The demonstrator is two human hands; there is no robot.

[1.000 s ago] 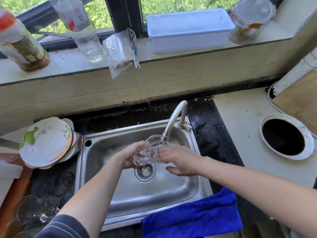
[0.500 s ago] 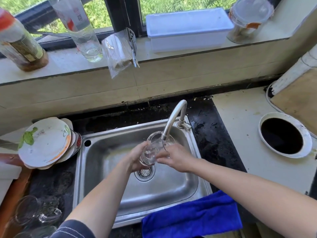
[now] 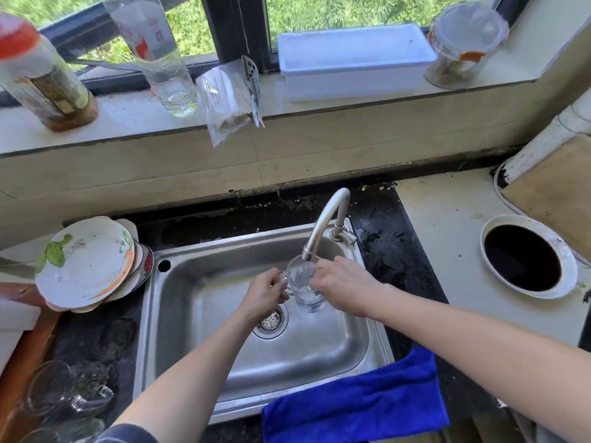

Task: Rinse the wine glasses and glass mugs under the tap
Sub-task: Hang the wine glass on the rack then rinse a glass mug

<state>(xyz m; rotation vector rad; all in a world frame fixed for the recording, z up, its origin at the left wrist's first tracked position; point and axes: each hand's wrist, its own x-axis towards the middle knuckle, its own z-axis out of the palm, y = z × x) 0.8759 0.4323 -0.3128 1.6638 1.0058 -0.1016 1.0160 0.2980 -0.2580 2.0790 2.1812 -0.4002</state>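
Observation:
A clear glass mug (image 3: 305, 287) stands upright right under the spout of the curved steel tap (image 3: 326, 222), above the steel sink (image 3: 204, 318), with water frothing inside it. My left hand (image 3: 263, 295) grips the mug's handle on its left side. My right hand (image 3: 343, 287) curls round the mug's right wall. More clear glasses (image 3: 64, 394) lie on the dark counter at the bottom left, partly cut off by the frame edge.
A stack of plates (image 3: 86, 263) sits left of the sink. A blue cloth (image 3: 355, 401) hangs over the sink's front right edge. A round hole (image 3: 524, 257) opens in the right counter. Bottles, a bag, a white tray (image 3: 355, 62) and a jar line the windowsill.
The mug has turned from tilted on its side to upright under the spout, and now holds water. My left hand has shifted from the mug's base to its handle.

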